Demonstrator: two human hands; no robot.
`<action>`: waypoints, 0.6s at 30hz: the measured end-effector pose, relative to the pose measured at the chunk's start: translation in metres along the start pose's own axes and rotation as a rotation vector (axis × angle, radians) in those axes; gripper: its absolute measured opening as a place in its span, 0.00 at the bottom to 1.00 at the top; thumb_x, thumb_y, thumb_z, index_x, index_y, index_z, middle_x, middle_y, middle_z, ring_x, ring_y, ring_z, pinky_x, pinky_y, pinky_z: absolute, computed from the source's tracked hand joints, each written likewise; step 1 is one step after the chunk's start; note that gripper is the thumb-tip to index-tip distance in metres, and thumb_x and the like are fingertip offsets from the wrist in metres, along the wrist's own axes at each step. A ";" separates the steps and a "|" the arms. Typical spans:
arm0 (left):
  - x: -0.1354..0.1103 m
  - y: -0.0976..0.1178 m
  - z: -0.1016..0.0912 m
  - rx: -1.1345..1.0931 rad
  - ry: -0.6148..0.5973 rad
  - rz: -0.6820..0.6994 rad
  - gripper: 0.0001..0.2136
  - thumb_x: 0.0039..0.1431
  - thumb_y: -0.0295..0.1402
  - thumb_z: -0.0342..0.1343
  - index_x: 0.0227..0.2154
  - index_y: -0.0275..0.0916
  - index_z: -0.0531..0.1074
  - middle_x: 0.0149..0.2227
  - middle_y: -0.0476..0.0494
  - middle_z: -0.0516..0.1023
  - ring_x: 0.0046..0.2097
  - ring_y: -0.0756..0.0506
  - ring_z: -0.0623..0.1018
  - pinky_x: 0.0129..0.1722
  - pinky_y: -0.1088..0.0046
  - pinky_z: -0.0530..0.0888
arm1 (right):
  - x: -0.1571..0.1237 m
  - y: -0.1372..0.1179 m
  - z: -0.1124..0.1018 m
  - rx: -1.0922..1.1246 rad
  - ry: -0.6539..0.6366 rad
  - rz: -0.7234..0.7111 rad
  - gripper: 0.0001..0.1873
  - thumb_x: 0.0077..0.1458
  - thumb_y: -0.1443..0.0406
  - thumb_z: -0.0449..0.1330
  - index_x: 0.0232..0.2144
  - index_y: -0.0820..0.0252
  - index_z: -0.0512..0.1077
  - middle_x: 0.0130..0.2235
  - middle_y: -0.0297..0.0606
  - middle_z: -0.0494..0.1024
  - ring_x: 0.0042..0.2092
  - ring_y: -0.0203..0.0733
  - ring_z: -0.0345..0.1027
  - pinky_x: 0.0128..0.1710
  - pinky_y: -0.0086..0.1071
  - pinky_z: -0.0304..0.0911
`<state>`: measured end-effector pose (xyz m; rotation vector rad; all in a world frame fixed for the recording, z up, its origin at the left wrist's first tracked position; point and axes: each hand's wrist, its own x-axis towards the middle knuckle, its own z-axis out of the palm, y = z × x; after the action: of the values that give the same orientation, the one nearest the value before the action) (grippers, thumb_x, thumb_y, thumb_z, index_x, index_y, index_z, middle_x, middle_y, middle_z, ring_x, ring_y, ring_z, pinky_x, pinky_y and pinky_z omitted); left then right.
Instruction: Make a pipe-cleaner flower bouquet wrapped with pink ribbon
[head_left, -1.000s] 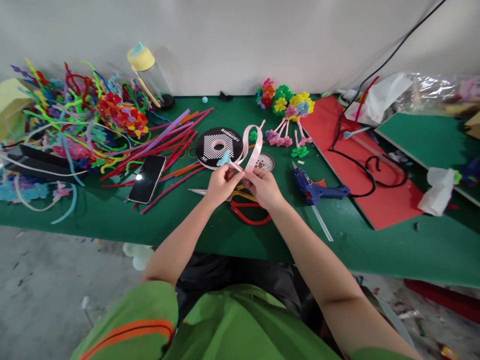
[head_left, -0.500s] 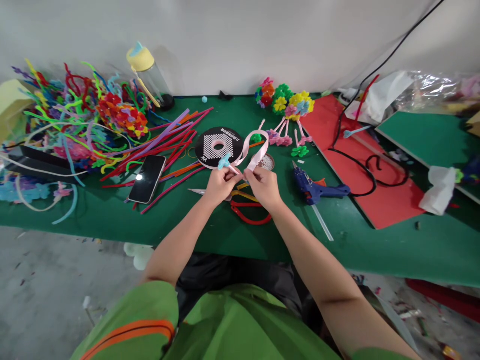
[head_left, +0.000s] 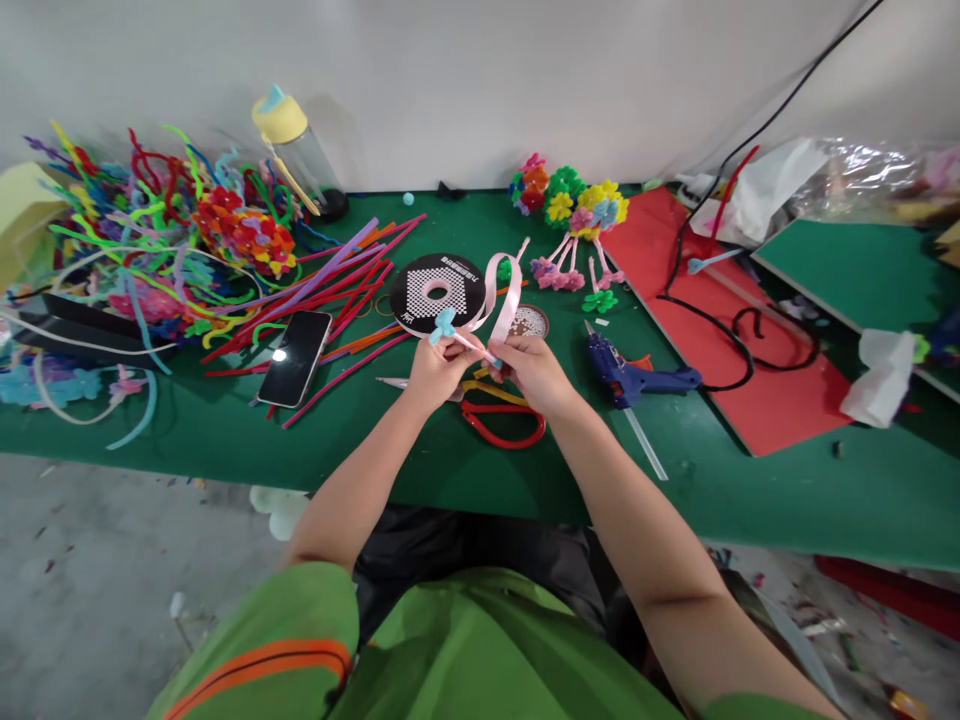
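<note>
Over the green table (head_left: 420,460), my left hand (head_left: 437,372) pinches a thin stem tipped with a small light-blue flower (head_left: 442,323). My right hand (head_left: 529,368) is closed on the pink ribbon (head_left: 507,298), which loops up from my fingers and runs back to the black ribbon spool (head_left: 437,290). Both hands meet at the stem, where the ribbon wraps it. Red-handled scissors (head_left: 504,424) lie on the table just under my hands.
A phone (head_left: 294,355) lies left of the spool beside long pipe cleaners (head_left: 352,280) and a big colourful pile (head_left: 150,240). A blue glue gun (head_left: 637,380) lies right of my hands, by a red board (head_left: 720,350) with a black cable. Finished flowers (head_left: 574,210) stand behind.
The ribbon loop has swung from leaning right to standing more upright, and the flower stem has tilted so the blue flower sits slightly higher. Both hands stay in place.
</note>
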<state>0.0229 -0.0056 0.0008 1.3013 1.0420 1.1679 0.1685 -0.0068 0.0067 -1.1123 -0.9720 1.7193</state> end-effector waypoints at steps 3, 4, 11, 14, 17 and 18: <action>0.000 0.000 -0.001 -0.024 -0.043 0.012 0.05 0.47 0.30 0.61 0.24 0.36 0.70 0.22 0.51 0.73 0.26 0.53 0.73 0.27 0.76 0.70 | -0.002 -0.001 -0.001 0.066 -0.072 0.068 0.15 0.41 0.56 0.65 0.19 0.64 0.74 0.17 0.32 0.70 0.19 0.28 0.61 0.21 0.25 0.56; 0.000 0.001 -0.001 -0.035 -0.061 0.015 0.05 0.48 0.30 0.61 0.24 0.36 0.70 0.22 0.51 0.73 0.25 0.53 0.73 0.28 0.75 0.70 | -0.002 -0.002 -0.001 0.086 -0.092 0.096 0.14 0.41 0.57 0.65 0.19 0.64 0.74 0.18 0.33 0.71 0.20 0.28 0.62 0.21 0.25 0.56; 0.000 0.003 -0.001 0.025 -0.058 0.027 0.04 0.49 0.30 0.60 0.24 0.36 0.71 0.21 0.52 0.69 0.23 0.54 0.68 0.26 0.76 0.67 | -0.003 -0.004 0.001 0.200 -0.128 0.207 0.13 0.35 0.60 0.68 0.20 0.65 0.72 0.20 0.31 0.72 0.19 0.26 0.60 0.21 0.25 0.54; 0.001 -0.002 -0.002 0.128 0.015 -0.009 0.05 0.48 0.32 0.61 0.26 0.37 0.73 0.18 0.54 0.60 0.22 0.55 0.60 0.22 0.77 0.58 | 0.001 0.003 0.000 0.085 -0.044 0.097 0.13 0.40 0.58 0.65 0.18 0.63 0.70 0.19 0.29 0.67 0.19 0.26 0.57 0.21 0.26 0.52; 0.003 -0.005 -0.002 0.196 0.039 -0.055 0.08 0.49 0.36 0.61 0.28 0.37 0.74 0.18 0.55 0.54 0.22 0.55 0.56 0.22 0.76 0.54 | 0.003 0.007 0.000 -0.253 0.105 -0.113 0.15 0.49 0.57 0.58 0.18 0.62 0.69 0.17 0.29 0.64 0.20 0.28 0.54 0.22 0.27 0.50; 0.003 -0.006 -0.002 0.207 0.050 -0.072 0.09 0.48 0.38 0.61 0.28 0.36 0.74 0.18 0.55 0.54 0.22 0.55 0.56 0.22 0.76 0.53 | 0.002 0.007 0.000 -0.402 0.168 -0.182 0.16 0.51 0.58 0.56 0.19 0.62 0.69 0.17 0.29 0.63 0.20 0.29 0.55 0.22 0.28 0.50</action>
<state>0.0217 -0.0020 -0.0049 1.3878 1.2626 1.0643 0.1658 -0.0071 -0.0006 -1.3520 -1.3029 1.2936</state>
